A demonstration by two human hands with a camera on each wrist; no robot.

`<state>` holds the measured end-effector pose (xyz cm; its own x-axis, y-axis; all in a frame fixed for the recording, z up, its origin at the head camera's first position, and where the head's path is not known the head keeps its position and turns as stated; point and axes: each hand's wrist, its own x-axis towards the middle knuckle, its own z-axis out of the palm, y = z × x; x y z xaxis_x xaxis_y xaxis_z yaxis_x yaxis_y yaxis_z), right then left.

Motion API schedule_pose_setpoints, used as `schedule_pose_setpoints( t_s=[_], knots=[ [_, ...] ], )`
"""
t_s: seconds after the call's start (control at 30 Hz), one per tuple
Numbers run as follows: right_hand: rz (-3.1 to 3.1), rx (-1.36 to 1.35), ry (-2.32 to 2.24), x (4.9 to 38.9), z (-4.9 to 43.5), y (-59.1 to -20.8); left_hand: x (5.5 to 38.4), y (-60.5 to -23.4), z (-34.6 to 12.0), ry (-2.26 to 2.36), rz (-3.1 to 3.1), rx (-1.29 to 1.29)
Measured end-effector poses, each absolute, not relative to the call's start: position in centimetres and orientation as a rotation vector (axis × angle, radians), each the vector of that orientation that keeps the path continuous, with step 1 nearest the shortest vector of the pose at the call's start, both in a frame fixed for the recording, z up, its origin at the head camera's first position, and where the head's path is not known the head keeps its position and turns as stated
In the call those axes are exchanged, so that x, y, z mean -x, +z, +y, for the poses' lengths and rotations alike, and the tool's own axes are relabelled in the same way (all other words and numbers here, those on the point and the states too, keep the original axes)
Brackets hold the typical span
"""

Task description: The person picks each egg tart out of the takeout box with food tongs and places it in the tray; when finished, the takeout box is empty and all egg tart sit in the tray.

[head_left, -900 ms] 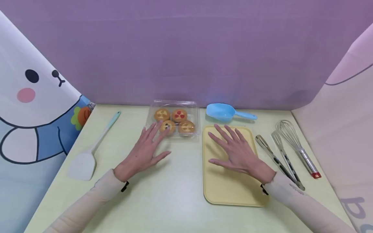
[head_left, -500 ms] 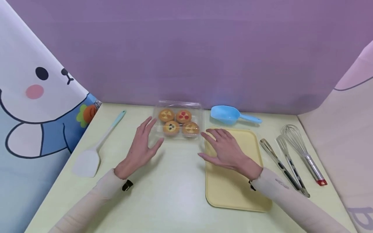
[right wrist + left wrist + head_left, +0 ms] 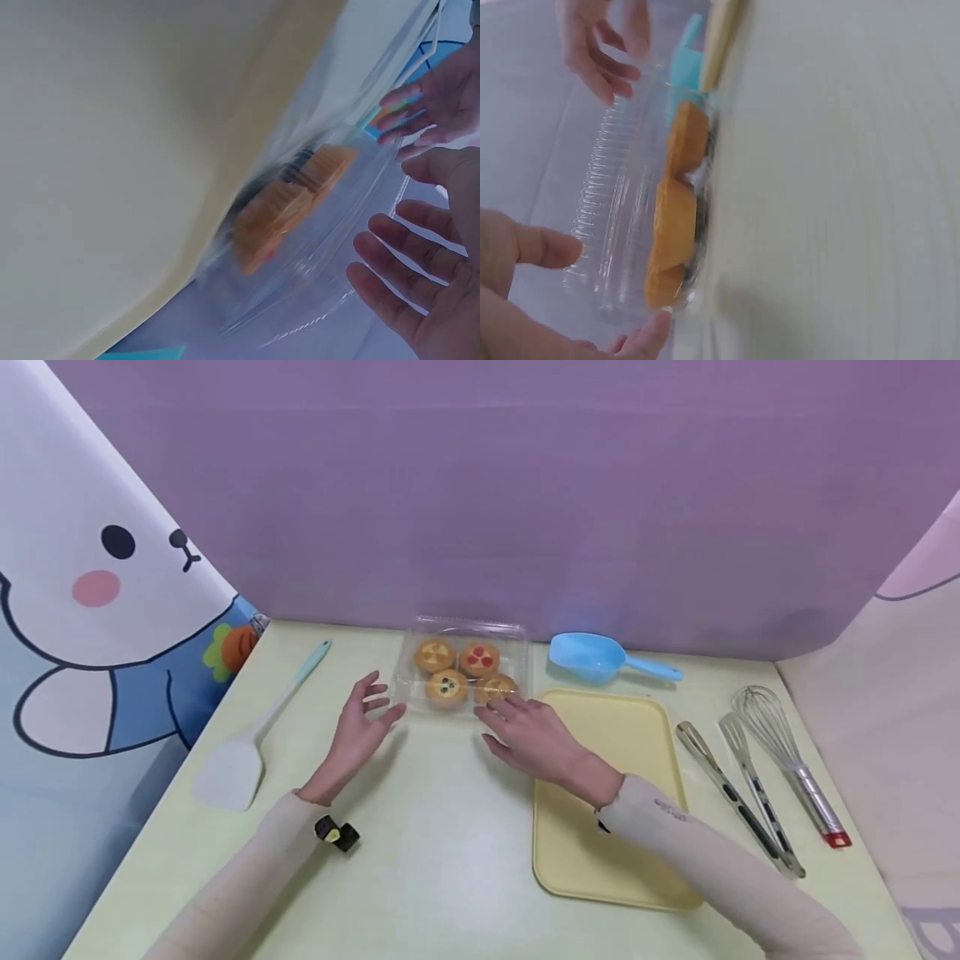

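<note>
A clear plastic clamshell box (image 3: 517, 653) stands at the back of the table, holding several round pastries. One pastry (image 3: 479, 658) has a red pattern on top, another (image 3: 447, 687) dark marks. My left hand (image 3: 354, 739) hovers by the box's left front corner, thumb and fingers spread apart; the left wrist view shows its thumb (image 3: 551, 247) beside the plastic. Over the tray's far left edge, my right hand (image 3: 536, 739) reaches to the box's right front corner, fingers gently bent. Neither hand holds anything; the right wrist view shows spread right fingers (image 3: 401, 262) beside the box.
A yellow tray (image 3: 600, 860) lies under the right forearm. Behind it is a blue scoop (image 3: 592, 656). Tongs (image 3: 731, 793), a slotted metal utensil (image 3: 753, 785) and a whisk (image 3: 787, 760) lie at the right. A white spatula (image 3: 232, 768) lies at the left.
My right hand has moved left from over the tray to the box's right corner. The left hand has drawn back from over the box to its left side. The head view has shifted slightly.
</note>
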<state>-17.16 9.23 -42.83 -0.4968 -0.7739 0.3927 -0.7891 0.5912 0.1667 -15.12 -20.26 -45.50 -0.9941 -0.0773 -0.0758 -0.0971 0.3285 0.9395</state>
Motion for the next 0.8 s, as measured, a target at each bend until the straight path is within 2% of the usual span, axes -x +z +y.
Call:
schedule_pose_setpoints(
  t_s=[0.43,0.8],
  knots=[
    [-2.246,-1.24,-0.267,18.0,5.1,-43.5,16.4,-46.3,-19.2,2.355,1.969,0.511],
    [-2.189,-1.197,-0.286,18.8,4.3,-44.6,16.6,-46.3,-19.1,2.459,1.843,0.564]
  ],
)
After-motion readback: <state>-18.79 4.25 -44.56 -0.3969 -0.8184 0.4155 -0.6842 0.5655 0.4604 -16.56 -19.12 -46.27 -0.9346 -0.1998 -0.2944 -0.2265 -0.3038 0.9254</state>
